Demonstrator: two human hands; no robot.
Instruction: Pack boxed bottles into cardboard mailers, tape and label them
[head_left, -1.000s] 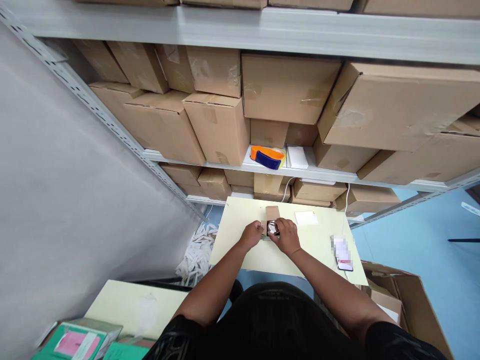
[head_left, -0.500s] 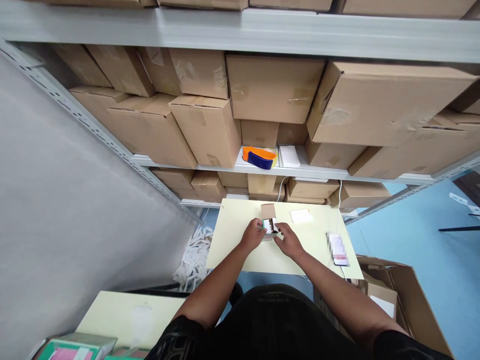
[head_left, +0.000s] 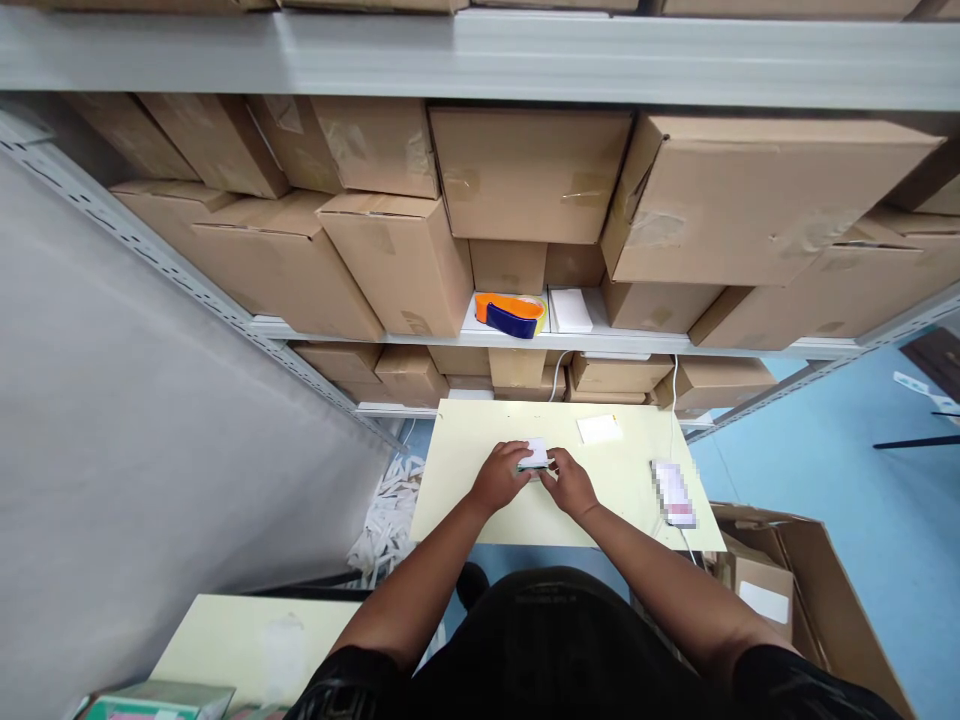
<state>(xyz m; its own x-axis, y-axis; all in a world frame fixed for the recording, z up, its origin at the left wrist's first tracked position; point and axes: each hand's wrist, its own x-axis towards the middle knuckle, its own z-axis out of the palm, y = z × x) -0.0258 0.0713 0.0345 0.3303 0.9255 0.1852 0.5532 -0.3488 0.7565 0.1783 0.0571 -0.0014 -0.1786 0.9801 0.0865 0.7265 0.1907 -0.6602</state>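
Over the middle of the pale yellow table (head_left: 465, 430), a small white box (head_left: 534, 454) with a dark green edge sits between my two hands. My left hand (head_left: 501, 477) grips its left side, fingers along the far edge and thumb near the front. The right side is held by my right hand (head_left: 570, 484), with bent fingertips at the edge and the thumb low. The box top looks covered by a white panel; its contents are hidden. Beyond my right hand lies a flat white card (head_left: 599, 429).
A blurred phone-like item (head_left: 674, 495) with a cable rests at the table's right. Cardboard boxes (head_left: 394, 265) fill the shelves ahead. An orange and blue strap (head_left: 510, 315) lies on a shelf. An open carton (head_left: 817, 590) stands lower right; paper shreds (head_left: 386, 515) lie at left.
The box was open with a brown flap raised behind it; now that flap is down and a white top shows. Both hands have closed in around it.
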